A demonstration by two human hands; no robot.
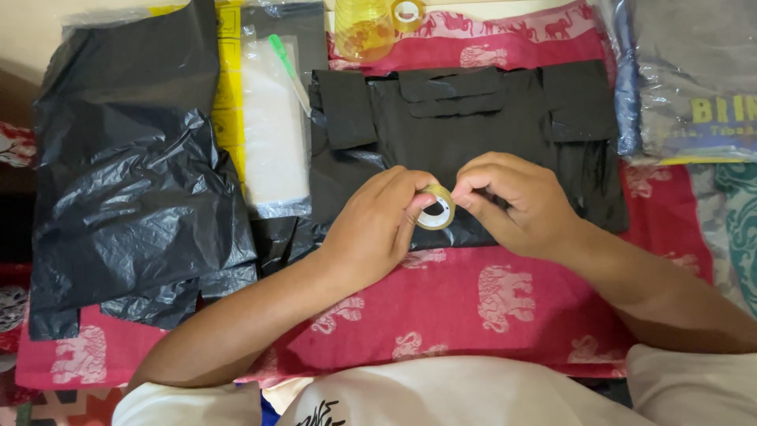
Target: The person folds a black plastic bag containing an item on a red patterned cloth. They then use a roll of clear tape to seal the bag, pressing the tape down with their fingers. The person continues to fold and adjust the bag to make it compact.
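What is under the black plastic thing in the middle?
Under the folded black plastic sheet lies a red cloth with pale elephants. Both hands, left and right, hold a small tape roll above it. Anything beneath its middle is covered.

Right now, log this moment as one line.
left hand: holds small clear tape roll | right hand: pinches roll edge | beneath: folded black plastic parcel | surface: red elephant-print cloth
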